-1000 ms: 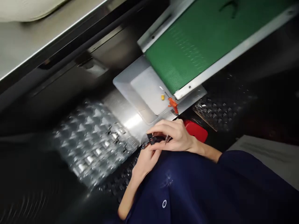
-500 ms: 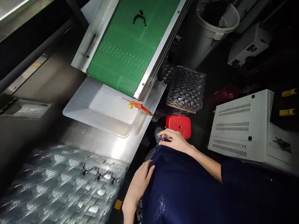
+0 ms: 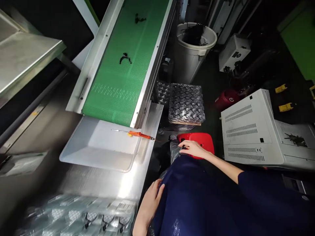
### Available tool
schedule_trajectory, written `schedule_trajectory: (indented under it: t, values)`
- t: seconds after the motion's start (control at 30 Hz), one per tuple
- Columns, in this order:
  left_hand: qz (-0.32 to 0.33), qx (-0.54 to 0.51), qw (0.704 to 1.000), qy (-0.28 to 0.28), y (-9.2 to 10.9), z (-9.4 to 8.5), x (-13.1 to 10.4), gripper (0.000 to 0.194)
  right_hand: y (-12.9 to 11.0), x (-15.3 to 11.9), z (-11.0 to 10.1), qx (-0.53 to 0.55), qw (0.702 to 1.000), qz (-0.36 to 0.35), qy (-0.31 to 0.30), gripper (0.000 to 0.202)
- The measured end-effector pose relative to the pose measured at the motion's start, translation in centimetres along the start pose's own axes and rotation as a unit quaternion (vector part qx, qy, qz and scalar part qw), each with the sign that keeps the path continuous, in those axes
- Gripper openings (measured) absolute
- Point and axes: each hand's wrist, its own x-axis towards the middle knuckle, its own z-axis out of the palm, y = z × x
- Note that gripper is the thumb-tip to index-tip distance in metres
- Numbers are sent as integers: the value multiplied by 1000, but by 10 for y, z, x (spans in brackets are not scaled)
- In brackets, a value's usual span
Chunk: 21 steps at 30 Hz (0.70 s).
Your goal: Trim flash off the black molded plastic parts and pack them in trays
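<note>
My left hand (image 3: 150,204) lies on dark blue cloth (image 3: 187,193), its fingers together over the edge and the thumb apart, holding nothing visible. Farther up, beside a red stool (image 3: 208,144), my right hand (image 3: 193,149) pinches a small dark part (image 3: 183,147). Two black parts, one curved (image 3: 125,58) and one higher up (image 3: 139,19), lie on the green conveyor belt (image 3: 120,82). Below the belt's end, an orange-handled tool (image 3: 141,134) rests across the rim of a white bin (image 3: 98,157). A clear plastic tray (image 3: 64,214) at the bottom left holds black parts (image 3: 105,223).
Stacked clear trays (image 3: 186,101) stand right of the conveyor, with a pale barrel (image 3: 189,60) behind them. A white vented cabinet (image 3: 246,131) is on the right, near a dark red object (image 3: 227,99). The bin sits on a metal table (image 3: 98,185).
The view has shifted, so the conveyor and bin appear lower and farther left. A second black part now shows on the belt. My right hand still pinches the small part; my left hand stays on the cloth.
</note>
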Motion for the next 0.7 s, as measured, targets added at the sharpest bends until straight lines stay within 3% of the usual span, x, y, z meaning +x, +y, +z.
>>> schedule_trajectory:
  t: [0.1, 0.23, 0.33, 0.43, 0.53, 0.7]
  values:
    - [-16, 11, 1000, -23, -3, -9, 20, 58, 59, 24, -42, -47, 996, 75, 28, 31]
    - [-37, 26, 997, -57, -8, -18, 66, 52, 148, 68, -128, -120, 972, 188, 79, 32]
    - [-52, 21, 996, -69, -3, -26, 112, 49, 216, 116, -196, -170, 944, 254, 123, 37]
    - [-67, 1, 996, -62, 17, -38, 160, 46, 278, 184, -247, -202, 921, 296, 152, 41]
    - [-84, -24, 995, -41, 51, -53, 210, 48, 331, 259, -272, -211, 913, 314, 155, 42]
    - [-111, -66, 991, -23, 106, -62, 282, 61, 395, 359, -283, -198, 918, 319, 127, 40]
